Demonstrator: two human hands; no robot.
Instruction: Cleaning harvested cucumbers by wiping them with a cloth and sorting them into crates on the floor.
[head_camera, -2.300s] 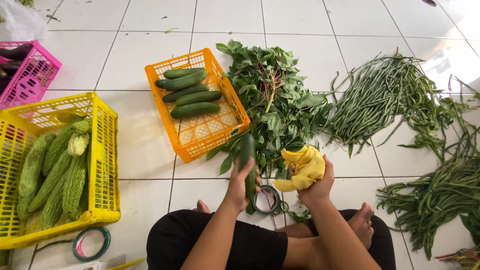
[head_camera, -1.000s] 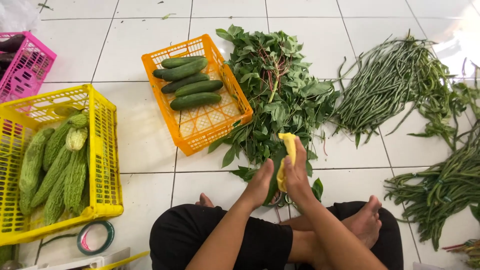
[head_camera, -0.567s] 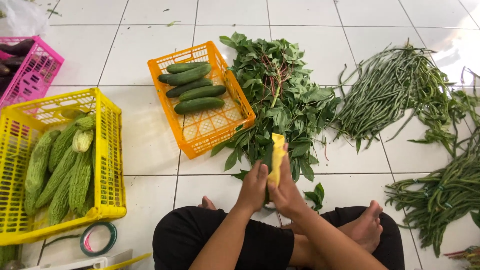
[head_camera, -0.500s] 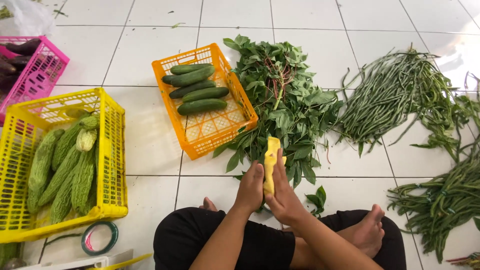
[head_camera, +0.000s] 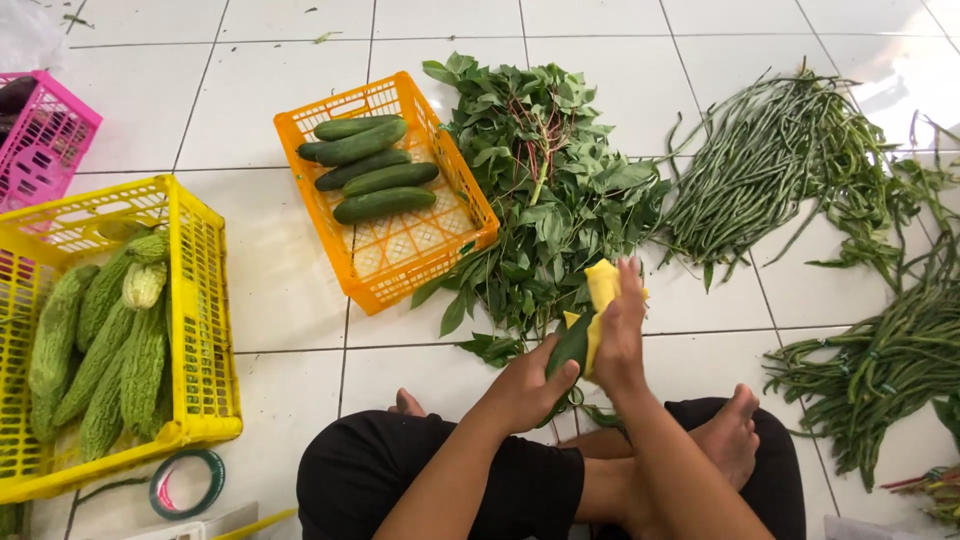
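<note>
From my feed: left hand (head_camera: 527, 385) is closed around the lower end of a cucumber (head_camera: 569, 347), fingers curled under it, thumb on top near the middle. The cucumber tilts up and to the right, out of the left fist toward the right hand (head_camera: 621, 340).

Right hand presses a yellow cloth (head_camera: 600, 293) against the cucumber's upper part. Palm and fingers lie flat over the cloth, fingers nearly straight, tips pointing up-frame. The cloth sits between the right palm and the cucumber and sticks out above the fingertips. So the cucumber is gripped at the bottom by the left and covered at the top by cloth plus the right. Its upper tip is hidden; I can't tell how far it runs under the cloth.

Both hands are over the floor, just in front of crossed legs, at the near edge of a pile of leafy greens (head_camera: 545, 190).

Around them:
- orange crate (head_camera: 400, 262) with five cucumbers, left of the greens
- yellow crate (head_camera: 205, 300) with bitter gourds, far left
- long beans (head_camera: 770, 175) on tiles, right
- green tape roll (head_camera: 186, 484) by the left knee
</note>
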